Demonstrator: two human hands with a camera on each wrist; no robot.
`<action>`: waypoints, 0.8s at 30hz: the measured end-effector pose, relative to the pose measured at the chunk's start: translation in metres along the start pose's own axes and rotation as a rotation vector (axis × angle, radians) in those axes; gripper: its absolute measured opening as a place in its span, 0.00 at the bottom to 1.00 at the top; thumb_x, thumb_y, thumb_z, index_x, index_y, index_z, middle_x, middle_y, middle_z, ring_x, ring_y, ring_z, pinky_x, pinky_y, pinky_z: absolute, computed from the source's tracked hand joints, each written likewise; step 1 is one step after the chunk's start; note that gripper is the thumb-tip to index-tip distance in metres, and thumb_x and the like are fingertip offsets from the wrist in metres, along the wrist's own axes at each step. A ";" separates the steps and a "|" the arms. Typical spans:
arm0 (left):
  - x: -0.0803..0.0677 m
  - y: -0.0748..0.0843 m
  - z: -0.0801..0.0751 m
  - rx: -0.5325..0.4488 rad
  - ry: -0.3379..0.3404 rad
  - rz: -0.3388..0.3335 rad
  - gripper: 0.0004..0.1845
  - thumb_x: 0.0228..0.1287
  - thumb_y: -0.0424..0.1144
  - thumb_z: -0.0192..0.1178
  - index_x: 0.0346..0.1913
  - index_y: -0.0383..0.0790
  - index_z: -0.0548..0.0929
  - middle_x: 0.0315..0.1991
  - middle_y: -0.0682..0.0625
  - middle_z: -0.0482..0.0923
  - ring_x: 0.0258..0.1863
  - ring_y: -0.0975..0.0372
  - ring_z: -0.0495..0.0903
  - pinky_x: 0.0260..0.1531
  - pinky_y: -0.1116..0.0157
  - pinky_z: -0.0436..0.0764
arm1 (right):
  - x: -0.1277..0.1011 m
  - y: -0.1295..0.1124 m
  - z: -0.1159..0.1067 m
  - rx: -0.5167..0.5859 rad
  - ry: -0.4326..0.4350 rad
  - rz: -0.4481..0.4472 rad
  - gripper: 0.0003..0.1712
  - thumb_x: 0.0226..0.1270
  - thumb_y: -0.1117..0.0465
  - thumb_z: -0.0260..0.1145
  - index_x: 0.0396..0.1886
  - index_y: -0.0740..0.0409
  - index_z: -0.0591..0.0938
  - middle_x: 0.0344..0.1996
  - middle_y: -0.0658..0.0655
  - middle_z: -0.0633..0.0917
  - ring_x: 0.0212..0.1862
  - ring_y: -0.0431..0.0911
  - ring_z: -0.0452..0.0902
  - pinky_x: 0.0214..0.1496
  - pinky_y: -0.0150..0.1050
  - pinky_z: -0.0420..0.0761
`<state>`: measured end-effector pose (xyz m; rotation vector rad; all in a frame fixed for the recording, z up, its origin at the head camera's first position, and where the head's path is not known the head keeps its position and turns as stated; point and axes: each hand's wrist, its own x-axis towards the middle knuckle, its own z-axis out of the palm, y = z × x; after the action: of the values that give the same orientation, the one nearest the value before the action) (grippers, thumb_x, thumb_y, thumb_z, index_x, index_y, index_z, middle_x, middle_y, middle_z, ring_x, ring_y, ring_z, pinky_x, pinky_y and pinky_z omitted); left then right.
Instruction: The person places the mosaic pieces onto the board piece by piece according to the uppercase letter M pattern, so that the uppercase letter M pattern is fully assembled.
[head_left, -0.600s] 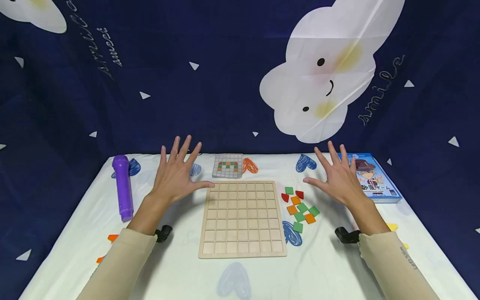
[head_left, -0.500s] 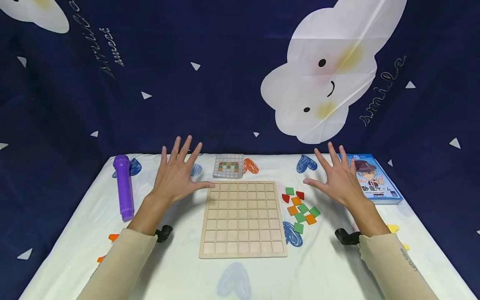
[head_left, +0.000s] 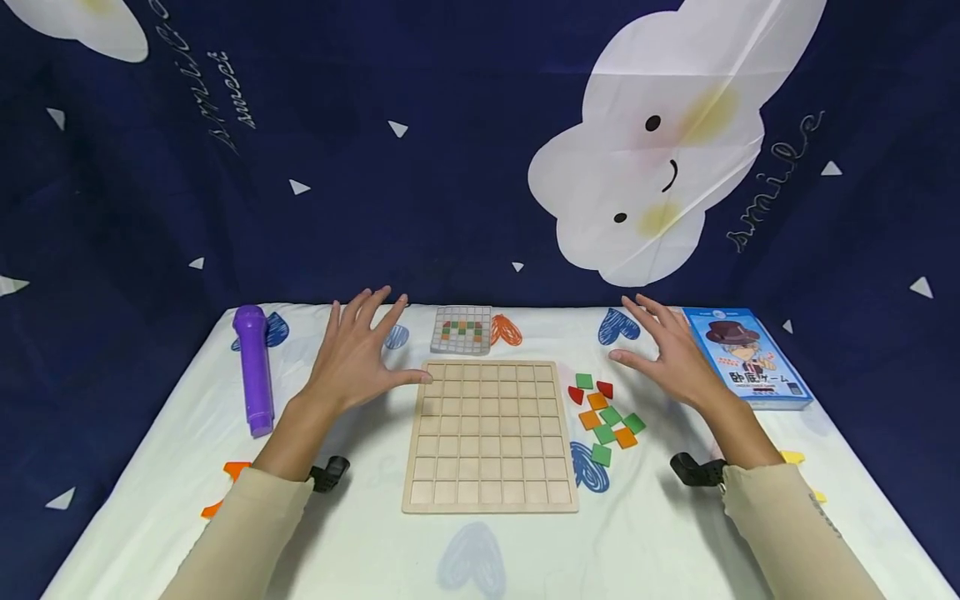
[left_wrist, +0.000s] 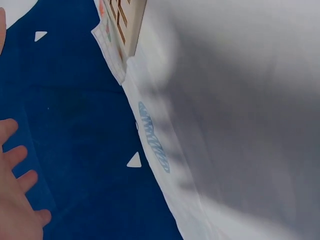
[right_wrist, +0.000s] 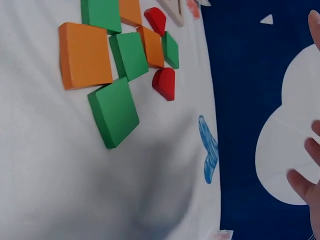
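Observation:
My left hand (head_left: 351, 362) hovers with spread fingers beside the upper left corner of a wooden grid board (head_left: 491, 433), its thumb by the board's edge. On the other side, my right hand (head_left: 671, 358) is held above the cloth, fingers apart and holding nothing. Between it and the board lie loose tiles: green squares (head_left: 633, 423), orange squares (head_left: 626, 437) and red rounded pieces (head_left: 604, 389). In the right wrist view a green tile (right_wrist: 115, 112) is nearest. Behind the board lies a small clear-looking pattern card (head_left: 461, 331) with a coloured grid.
A purple microphone-shaped object (head_left: 255, 371) lies at the left. At the far right is a blue game box (head_left: 748, 358). Orange pieces (head_left: 237, 469) and yellow pieces (head_left: 792, 457) are partly hidden by the sleeves. A dark blue curtain (head_left: 450, 167) hangs behind the table.
The fingers of both hands have tipped forward and down a little, bending slightly. The head view has shifted slightly, so the scene sits farther right. Board and tiles stay in place.

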<state>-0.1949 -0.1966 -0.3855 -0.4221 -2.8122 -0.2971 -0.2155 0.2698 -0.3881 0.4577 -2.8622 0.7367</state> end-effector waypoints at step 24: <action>-0.037 0.003 0.018 -0.230 -0.306 0.020 0.68 0.41 0.72 0.74 0.83 0.49 0.53 0.85 0.44 0.46 0.80 0.39 0.55 0.73 0.28 0.56 | 0.000 0.015 0.018 0.292 -0.209 0.032 0.34 0.69 0.51 0.71 0.71 0.56 0.76 0.69 0.61 0.79 0.65 0.60 0.76 0.66 0.62 0.79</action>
<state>-0.1641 -0.1994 -0.4129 -0.5902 -3.0794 -0.6025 -0.2210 0.2734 -0.4102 0.5571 -2.9668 1.1867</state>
